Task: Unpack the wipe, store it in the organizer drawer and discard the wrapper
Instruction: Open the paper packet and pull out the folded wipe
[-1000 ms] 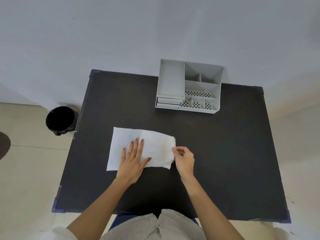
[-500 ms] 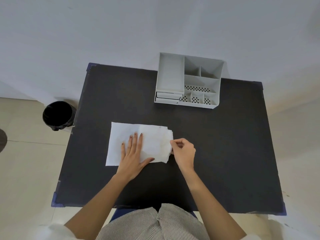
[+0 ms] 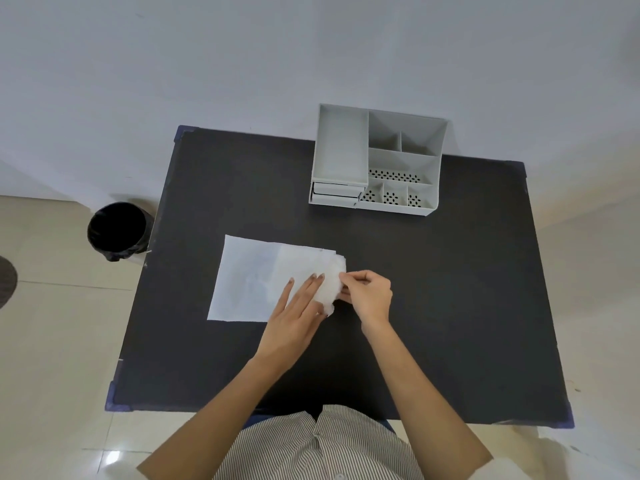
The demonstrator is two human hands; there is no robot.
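Head view: on the black table (image 3: pixel 450 306), the left hand (image 3: pixel 294 313) lies flat on the white wipe (image 3: pixel 256 282) while the right hand (image 3: pixel 369 294) pinches its folded right edge, the grey organizer (image 3: pixel 377 161) standing beyond, drawers closed, bin (image 3: pixel 117 230) far left.

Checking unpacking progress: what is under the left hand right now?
The left hand lies flat on the white wipe, which is spread on the black table. The right hand pinches the wipe's bunched right end. Whatever lies beneath the palm is covered.
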